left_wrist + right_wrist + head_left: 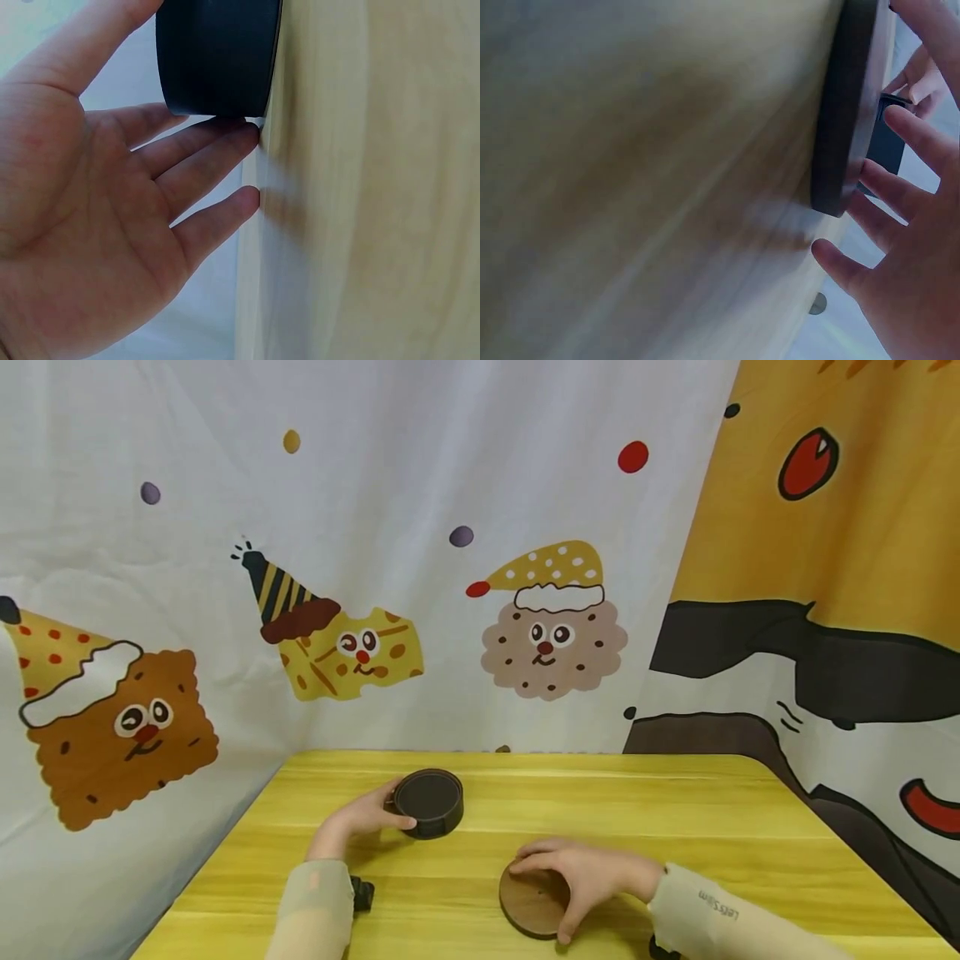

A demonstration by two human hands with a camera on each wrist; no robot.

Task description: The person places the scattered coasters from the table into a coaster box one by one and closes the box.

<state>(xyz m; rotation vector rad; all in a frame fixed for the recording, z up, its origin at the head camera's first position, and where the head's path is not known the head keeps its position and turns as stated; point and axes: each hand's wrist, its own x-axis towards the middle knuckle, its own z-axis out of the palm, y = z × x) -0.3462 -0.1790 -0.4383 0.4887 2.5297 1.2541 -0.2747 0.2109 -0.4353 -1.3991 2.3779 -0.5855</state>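
On the left of the head view stands a low, round black holder (428, 800), with a dark inside and a raised rim. My left hand (366, 814) holds it by its left side, thumb at the front and fingers behind; in the left wrist view the fingertips meet the holder's wall (217, 60). Nearer and to the right is a round wooden coaster (528, 900), brown with a dark edge. My right hand (588, 875) spans it from above, fingers at the far rim and thumb at the near rim. Whether the coaster (847, 112) touches the table is unclear.
Both things are over a yellow wood-grain table (600, 793). Behind the table hangs a white cloth (375, 510) printed with cartoon biscuits and cheese. Dark wrist straps show by both sleeves (318, 893).
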